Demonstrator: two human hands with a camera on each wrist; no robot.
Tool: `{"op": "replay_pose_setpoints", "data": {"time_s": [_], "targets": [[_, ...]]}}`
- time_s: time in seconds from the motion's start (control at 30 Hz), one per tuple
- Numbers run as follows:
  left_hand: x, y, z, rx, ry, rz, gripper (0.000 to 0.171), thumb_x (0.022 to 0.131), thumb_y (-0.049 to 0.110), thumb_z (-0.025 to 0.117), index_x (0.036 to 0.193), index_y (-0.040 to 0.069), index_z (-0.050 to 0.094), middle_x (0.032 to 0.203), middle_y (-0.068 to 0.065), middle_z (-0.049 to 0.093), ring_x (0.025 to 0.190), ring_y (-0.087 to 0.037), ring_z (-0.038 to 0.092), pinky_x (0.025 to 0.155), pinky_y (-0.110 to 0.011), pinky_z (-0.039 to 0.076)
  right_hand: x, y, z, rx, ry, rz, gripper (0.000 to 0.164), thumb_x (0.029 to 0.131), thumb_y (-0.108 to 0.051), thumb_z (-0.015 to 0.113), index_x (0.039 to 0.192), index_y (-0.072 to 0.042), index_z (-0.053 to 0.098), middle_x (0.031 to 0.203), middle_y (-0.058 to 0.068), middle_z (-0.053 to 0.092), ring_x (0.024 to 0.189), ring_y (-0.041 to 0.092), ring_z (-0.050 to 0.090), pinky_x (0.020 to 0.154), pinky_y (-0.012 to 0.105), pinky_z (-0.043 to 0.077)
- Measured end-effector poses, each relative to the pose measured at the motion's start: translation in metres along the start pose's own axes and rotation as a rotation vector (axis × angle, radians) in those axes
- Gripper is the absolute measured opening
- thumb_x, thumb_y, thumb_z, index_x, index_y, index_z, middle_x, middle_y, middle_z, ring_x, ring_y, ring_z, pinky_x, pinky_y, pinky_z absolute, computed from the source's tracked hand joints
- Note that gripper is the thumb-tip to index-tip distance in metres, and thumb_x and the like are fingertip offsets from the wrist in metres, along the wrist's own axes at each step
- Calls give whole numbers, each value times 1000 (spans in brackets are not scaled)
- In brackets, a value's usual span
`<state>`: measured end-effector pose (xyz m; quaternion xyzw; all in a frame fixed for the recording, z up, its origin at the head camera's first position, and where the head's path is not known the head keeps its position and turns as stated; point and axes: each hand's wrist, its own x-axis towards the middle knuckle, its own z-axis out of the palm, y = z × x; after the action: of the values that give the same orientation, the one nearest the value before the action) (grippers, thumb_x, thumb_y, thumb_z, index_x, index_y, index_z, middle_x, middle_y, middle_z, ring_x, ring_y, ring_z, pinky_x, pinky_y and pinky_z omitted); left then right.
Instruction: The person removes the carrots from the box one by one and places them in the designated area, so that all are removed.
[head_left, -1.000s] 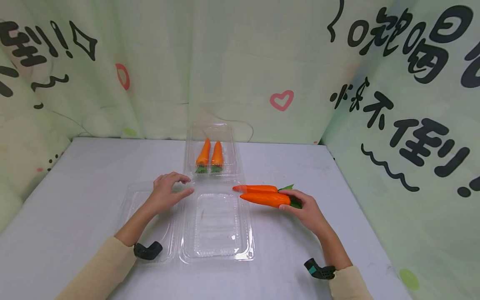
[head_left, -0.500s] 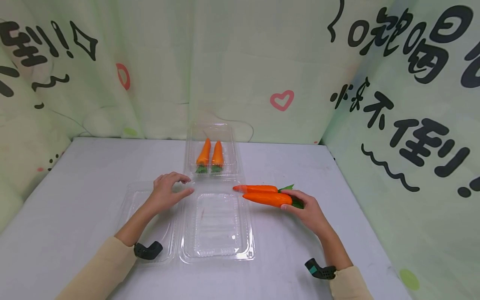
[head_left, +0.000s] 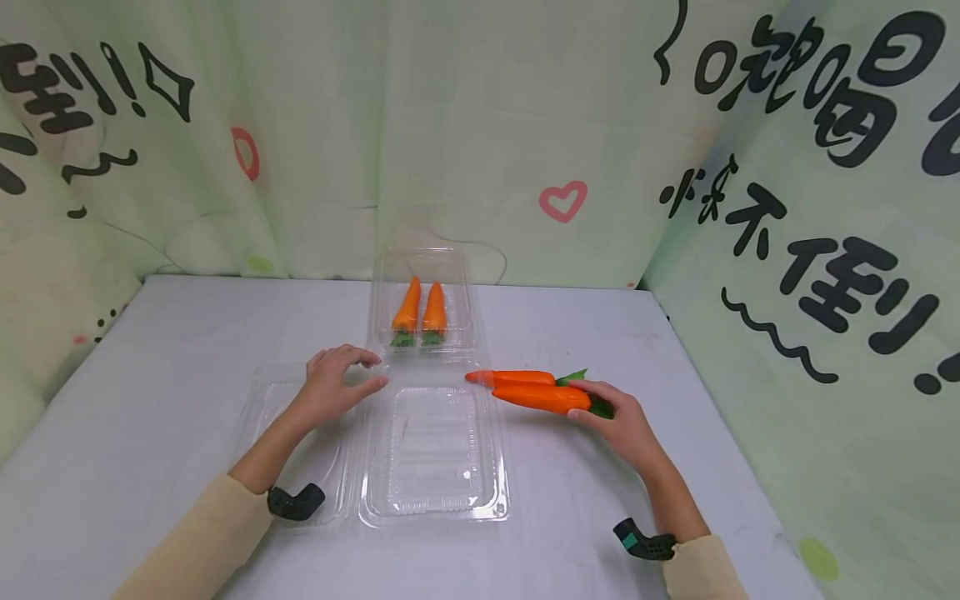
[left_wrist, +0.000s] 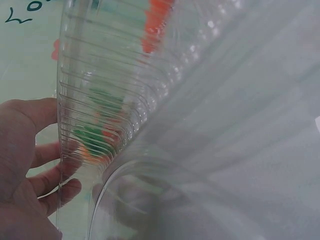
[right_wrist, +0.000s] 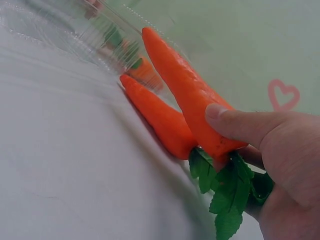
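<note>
My right hand (head_left: 617,417) grips an orange carrot (head_left: 534,397) near its leafy top, the thumb pressed on its side in the right wrist view. Just behind it lies a second carrot (right_wrist: 159,120), its tip close to the right side of a clear plastic box (head_left: 495,467). My left hand (head_left: 335,385) is at that box's left edge with thumb and fingers loosely spread; in the left wrist view some fingertips overlap the ribbed plastic. Two more carrots (head_left: 435,310) lie side by side in the far clear box (head_left: 468,287), green tops toward me.
Under my left forearm lies another clear plastic tray (head_left: 258,392), partly hidden. A white cloth covers the table (head_left: 150,375). Behind it hangs a pale green curtain (head_left: 465,125) with black writing and hearts, and more curtain closes off both sides.
My right hand has drawn slightly to the right with the carrot, so its tip sits farther from the box. The left hand and the other carrots have stayed put.
</note>
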<state>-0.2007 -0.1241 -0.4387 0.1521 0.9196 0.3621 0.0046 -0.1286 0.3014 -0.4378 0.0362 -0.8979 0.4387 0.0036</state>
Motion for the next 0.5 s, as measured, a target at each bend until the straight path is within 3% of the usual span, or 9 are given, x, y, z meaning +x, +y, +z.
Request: {"op": "replay_pose_setpoints", "data": {"time_s": [0.5], "targets": [[0,-1,1,-4,0,-3,37,88,31,70,116,8,64,112,-13,64,113,-32,54,110,-60,17,2,7,-1,5,5,26,52,85,-34,73,131,-16,60,137,12,57,127,32,48,109,57,36]]}}
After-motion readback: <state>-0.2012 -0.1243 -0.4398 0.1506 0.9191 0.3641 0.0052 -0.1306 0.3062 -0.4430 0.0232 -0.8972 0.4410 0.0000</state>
